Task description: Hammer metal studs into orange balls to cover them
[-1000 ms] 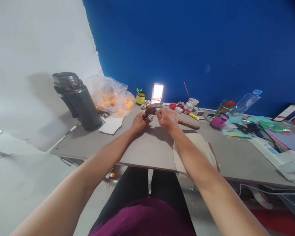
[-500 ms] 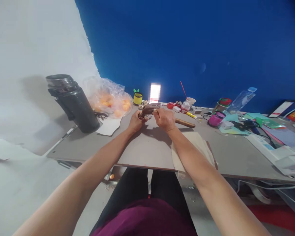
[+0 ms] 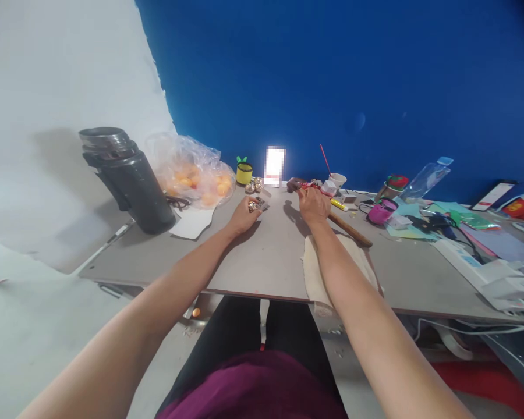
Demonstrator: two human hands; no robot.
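My left hand [image 3: 244,213] rests on the grey tabletop [image 3: 262,256], its fingers pinched on a small shiny piece [image 3: 257,203]. To its right, my right hand [image 3: 313,204] grips a hammer just below the head. The hammer's dark head [image 3: 295,184] points to the far left, and its wooden handle [image 3: 351,230] trails back to the right over a cream cloth [image 3: 318,273]. The two hands are about a hand's width apart.
A dark flask [image 3: 128,180] and a plastic bag of orange fruit [image 3: 192,174] stand at the left. A yellow pot [image 3: 244,173], a paper cup [image 3: 337,179], a pink cup [image 3: 379,212], a clear bottle [image 3: 425,180] and papers crowd the back and right.
The hands were together at the hammer's head over the small piece. Now my right hand has swung the hammer away to the right and back, while my left stays on the piece.
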